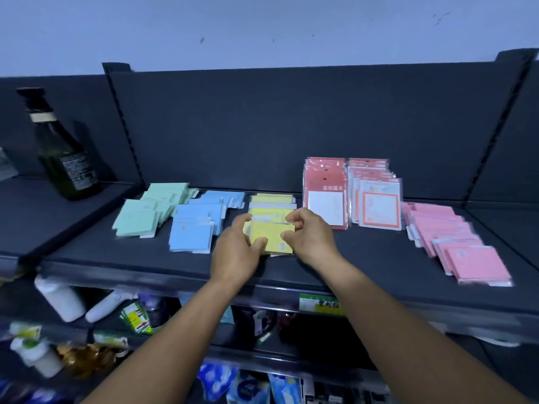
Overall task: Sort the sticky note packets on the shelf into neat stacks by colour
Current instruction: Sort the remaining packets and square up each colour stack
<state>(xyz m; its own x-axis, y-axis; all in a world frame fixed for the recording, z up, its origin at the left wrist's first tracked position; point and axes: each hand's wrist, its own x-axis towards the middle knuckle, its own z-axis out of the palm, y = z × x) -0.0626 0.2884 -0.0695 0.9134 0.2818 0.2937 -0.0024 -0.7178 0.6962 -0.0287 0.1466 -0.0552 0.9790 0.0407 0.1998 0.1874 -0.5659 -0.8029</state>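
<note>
On the dark shelf (145,266) lie sticky note packets in rows by colour: green (145,215) at the left, blue (194,230), yellow (272,211) in the middle, pink (455,243) at the right. Both my hands are at the front yellow packet (274,239). My left hand (237,252) grips its left edge with curled fingers and thumb. My right hand (309,237) pinches its right edge. The packets behind it lie fanned and overlapping.
Two rows of red-framed label packs (353,196) stand behind, between the yellow and pink packets. A dark glass bottle (62,150) stands on the neighbouring shelf at the left. Below the shelf's front edge are white bottles (62,298) and other goods.
</note>
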